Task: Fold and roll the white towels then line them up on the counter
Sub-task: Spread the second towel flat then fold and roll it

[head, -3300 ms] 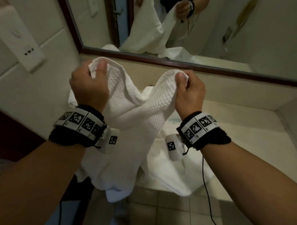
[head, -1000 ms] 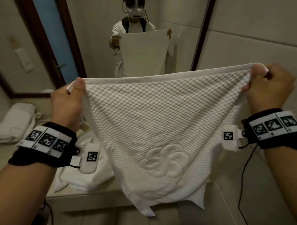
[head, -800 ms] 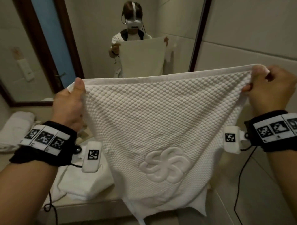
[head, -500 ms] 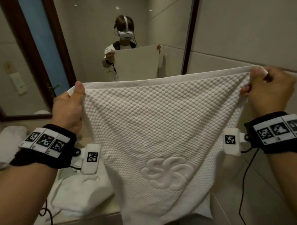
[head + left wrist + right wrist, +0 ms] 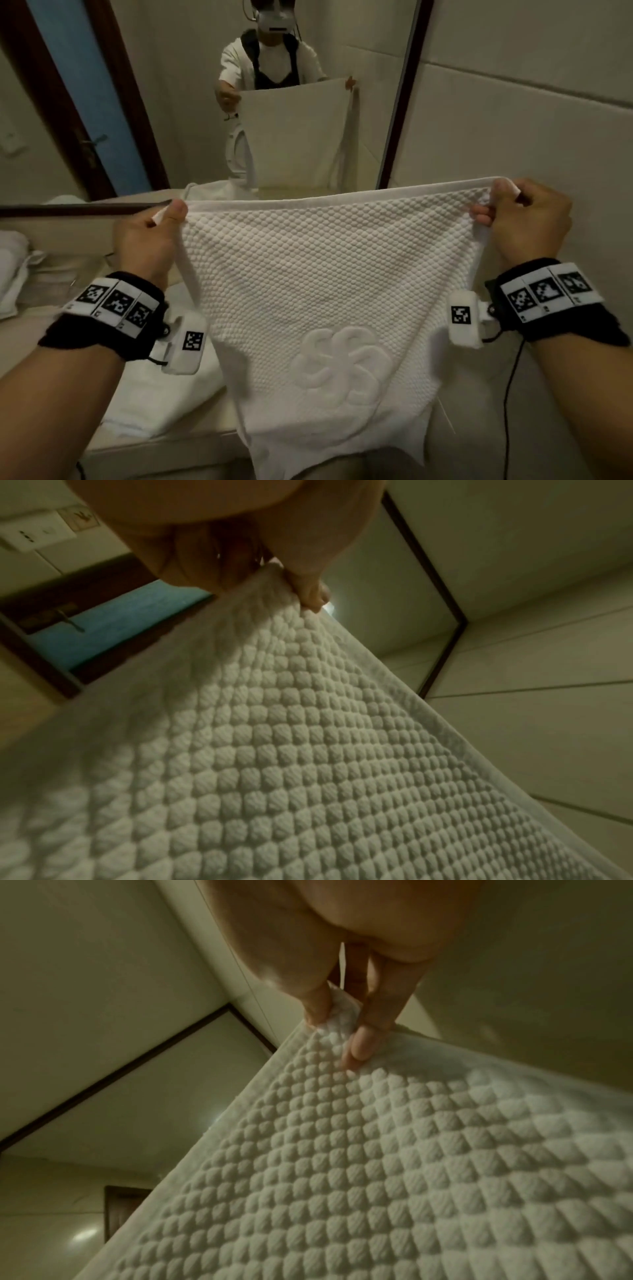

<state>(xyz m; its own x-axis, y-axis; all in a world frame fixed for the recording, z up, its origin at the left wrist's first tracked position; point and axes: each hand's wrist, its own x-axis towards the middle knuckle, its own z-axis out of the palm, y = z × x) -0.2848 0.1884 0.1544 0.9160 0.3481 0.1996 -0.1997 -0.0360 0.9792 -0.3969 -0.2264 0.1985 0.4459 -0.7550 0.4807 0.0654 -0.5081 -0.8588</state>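
Note:
A white waffle-textured towel (image 5: 322, 281) with a raised flower emblem hangs spread out in front of me, its lower end draping past the counter edge. My left hand (image 5: 161, 226) pinches its top left corner, and my right hand (image 5: 503, 209) pinches the top right corner. The left wrist view shows the thumb and curled fingers (image 5: 308, 593) clamped on the towel (image 5: 308, 750) corner. In the right wrist view, fingertips (image 5: 359, 1045) grip the towel (image 5: 377, 1164) hem.
Another white towel (image 5: 150, 401) lies crumpled on the beige counter (image 5: 30, 325) below my left wrist. More white towels (image 5: 10, 270) sit at the far left. A dark-framed mirror (image 5: 205, 102) stands behind; a tiled wall (image 5: 513, 120) is on the right.
The towel has gone from bunched between close hands to stretched wide and flat. In the last second both hands and the towel have lowered slightly in view; the grips are unchanged.

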